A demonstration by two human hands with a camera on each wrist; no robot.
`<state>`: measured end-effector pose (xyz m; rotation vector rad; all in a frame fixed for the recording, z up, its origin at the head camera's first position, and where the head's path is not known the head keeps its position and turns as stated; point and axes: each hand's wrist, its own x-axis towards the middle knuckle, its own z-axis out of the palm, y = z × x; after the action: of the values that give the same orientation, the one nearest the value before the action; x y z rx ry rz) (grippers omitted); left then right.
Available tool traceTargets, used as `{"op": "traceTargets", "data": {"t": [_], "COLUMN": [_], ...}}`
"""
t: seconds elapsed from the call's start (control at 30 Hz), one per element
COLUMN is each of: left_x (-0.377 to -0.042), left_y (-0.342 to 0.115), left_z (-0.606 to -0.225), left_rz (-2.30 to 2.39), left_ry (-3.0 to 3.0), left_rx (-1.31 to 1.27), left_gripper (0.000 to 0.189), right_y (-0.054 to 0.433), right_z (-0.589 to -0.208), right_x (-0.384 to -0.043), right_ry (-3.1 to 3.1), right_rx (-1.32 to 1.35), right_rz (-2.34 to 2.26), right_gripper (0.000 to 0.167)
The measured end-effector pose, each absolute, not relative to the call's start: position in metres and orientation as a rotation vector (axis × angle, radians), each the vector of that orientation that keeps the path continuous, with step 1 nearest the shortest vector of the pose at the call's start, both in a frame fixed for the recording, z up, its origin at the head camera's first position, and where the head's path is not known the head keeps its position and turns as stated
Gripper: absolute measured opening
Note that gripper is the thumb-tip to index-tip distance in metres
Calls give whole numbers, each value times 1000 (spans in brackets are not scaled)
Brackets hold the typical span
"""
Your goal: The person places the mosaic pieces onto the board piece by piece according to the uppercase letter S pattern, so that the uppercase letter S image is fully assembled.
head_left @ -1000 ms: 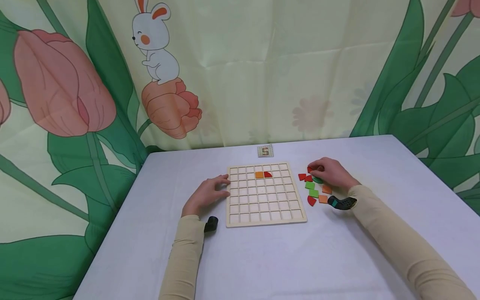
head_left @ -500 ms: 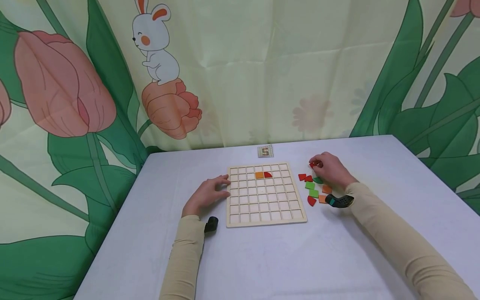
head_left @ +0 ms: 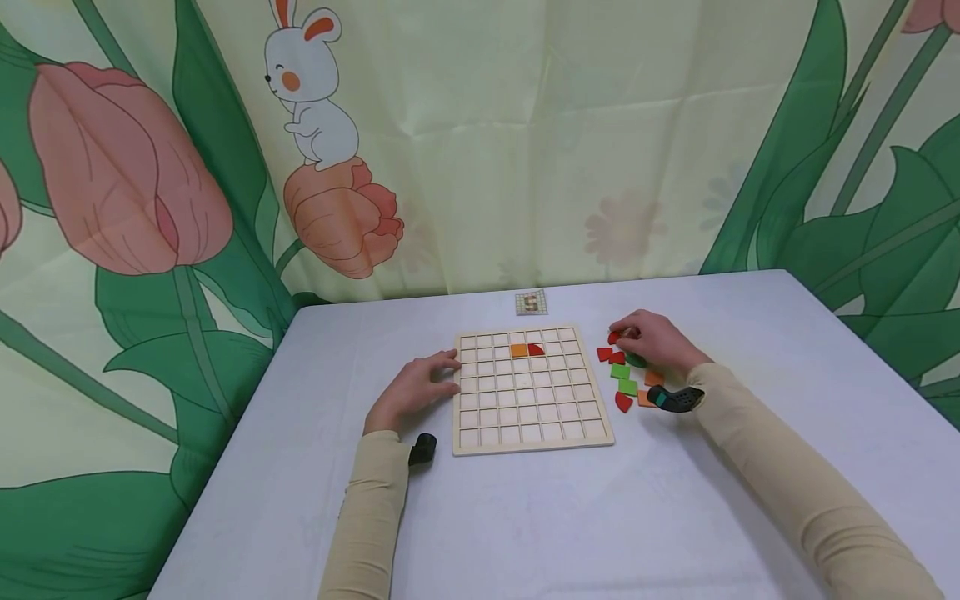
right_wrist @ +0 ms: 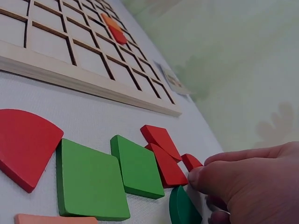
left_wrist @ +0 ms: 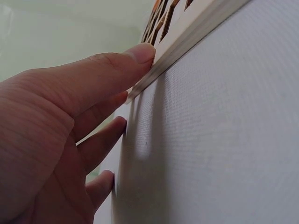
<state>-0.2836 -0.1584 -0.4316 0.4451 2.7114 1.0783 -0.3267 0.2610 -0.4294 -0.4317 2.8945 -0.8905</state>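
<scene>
A wooden grid board (head_left: 532, 448) lies on the table, holding an orange square tile (head_left: 519, 351) and a red quarter-round tile (head_left: 536, 350) side by side in its second row from the far edge. My left hand (head_left: 412, 389) rests against the board's left edge, thumb and fingers loosely spread; in the left wrist view the thumb touches the rim. To the right of the board, my right hand (head_left: 658, 340) pinches a red tile with a rounded edge (right_wrist: 190, 161) between thumb and fingers, close over the loose tiles. Part of that tile is hidden by the fingertips.
Loose tiles lie right of the board: red ones (right_wrist: 28, 144), green squares (right_wrist: 91, 179), a dark green rounded one (right_wrist: 182, 205) and orange squares (head_left: 654, 378). A small patterned card (head_left: 531, 302) lies beyond the board. A printed curtain (head_left: 480, 150) hangs behind the table.
My right hand lifted slightly away with the red tile, then came back left and nearer, and the tile turned in its fingers. My left hand and the board stayed put.
</scene>
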Motion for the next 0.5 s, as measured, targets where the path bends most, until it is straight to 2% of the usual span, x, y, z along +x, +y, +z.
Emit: {"op": "traceTargets", "data": {"t": [0.5], "left_x": [-283], "left_y": [-158], "left_z": [-431], "left_rz": [1062], "left_ry": [2724], "left_rx": [451], "left_gripper": [42], "right_y": [254], "right_z": [-430], "right_x": [-331], "right_ry": [2910], "right_rx": [-476], "right_rz": [-900], "right_gripper": [33]}}
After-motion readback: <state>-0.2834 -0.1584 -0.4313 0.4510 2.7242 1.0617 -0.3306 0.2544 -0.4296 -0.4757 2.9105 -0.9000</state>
